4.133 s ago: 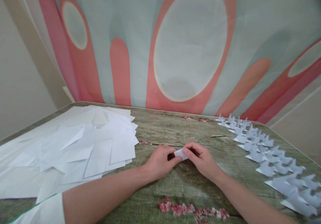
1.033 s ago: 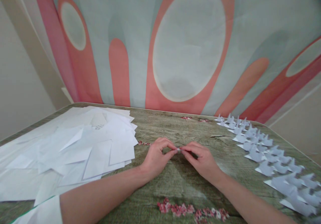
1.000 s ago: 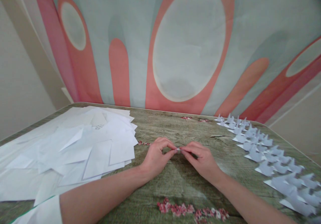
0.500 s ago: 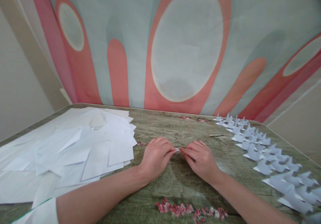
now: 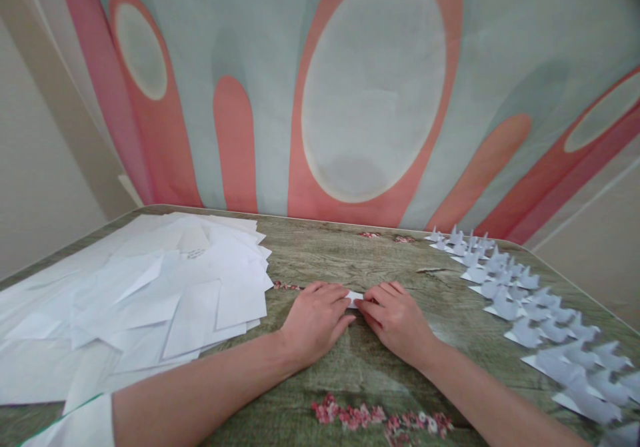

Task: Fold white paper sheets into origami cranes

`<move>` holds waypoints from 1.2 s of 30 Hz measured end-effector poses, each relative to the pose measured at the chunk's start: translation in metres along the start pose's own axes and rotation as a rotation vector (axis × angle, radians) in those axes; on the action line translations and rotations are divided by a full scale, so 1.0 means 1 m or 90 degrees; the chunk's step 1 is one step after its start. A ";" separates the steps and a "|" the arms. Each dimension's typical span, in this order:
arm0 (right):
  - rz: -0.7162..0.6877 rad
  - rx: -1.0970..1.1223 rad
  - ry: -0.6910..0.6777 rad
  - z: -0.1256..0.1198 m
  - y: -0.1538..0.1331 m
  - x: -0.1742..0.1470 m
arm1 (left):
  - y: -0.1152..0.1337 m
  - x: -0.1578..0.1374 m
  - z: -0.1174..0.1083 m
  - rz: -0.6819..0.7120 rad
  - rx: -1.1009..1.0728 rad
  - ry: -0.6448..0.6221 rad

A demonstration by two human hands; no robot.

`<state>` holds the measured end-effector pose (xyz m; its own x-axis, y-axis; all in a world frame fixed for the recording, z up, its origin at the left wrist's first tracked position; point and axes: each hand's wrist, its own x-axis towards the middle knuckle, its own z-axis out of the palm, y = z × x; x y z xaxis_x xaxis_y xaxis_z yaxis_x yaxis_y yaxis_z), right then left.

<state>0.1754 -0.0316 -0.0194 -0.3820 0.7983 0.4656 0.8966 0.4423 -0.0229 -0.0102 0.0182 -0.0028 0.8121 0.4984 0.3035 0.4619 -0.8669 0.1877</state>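
Between my two hands, at the middle of the table, lies a small folded piece of white paper (image 5: 355, 299). My left hand (image 5: 320, 317) has its fingertips closed on the paper's left side, with the thumb a little apart below. On the right side, my right hand (image 5: 395, 317) pinches the paper between thumb and curled fingers. Most of the paper is hidden under the fingers, so its full shape does not show.
A wide heap of loose white paper sheets (image 5: 220, 300) covers the table's left side. Rows of folded white paper birds (image 5: 505, 303) stand along the right edge. The wood-patterned tabletop (image 5: 320, 247) bears printed pink flowers. A patterned backdrop (image 5: 273, 133) rises behind it.
The paper now shows as a broader flat piece instead of a thin edge. My left hand's fingers have lowered and flattened over it, and its thumb has moved away.
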 end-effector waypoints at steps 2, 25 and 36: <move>0.007 0.020 -0.011 -0.001 -0.001 0.000 | 0.001 0.000 0.000 0.008 0.011 -0.012; 0.123 -0.039 -0.107 -0.006 -0.004 0.003 | 0.000 -0.003 0.010 0.023 0.092 -0.053; 0.108 -0.096 -0.139 -0.011 -0.007 0.004 | -0.001 -0.004 0.003 0.061 0.217 -0.080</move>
<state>0.1703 -0.0360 -0.0073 -0.2480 0.9318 0.2651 0.9687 0.2423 0.0545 -0.0129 0.0165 -0.0065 0.8849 0.4282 0.1835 0.4570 -0.8743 -0.1637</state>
